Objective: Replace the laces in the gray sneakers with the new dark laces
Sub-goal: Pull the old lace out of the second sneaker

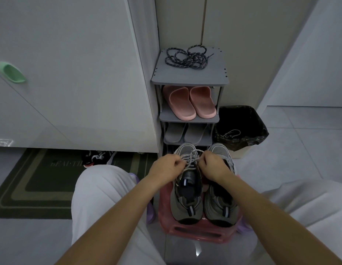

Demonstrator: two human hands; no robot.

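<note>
Pinches the pale lace point(191, 160) over the left gray sneaker point(187, 201) with curled fingers of the left hand point(166, 166) and the right hand point(214, 166). Has it beside the right gray sneaker point(221, 206) on a red stool point(197, 233), heels near its front edge. Faces the shoe rack point(189, 79), with dark laces point(187, 58) in a loose pile on its top shelf, and open floor point(300, 150) at right.
</note>
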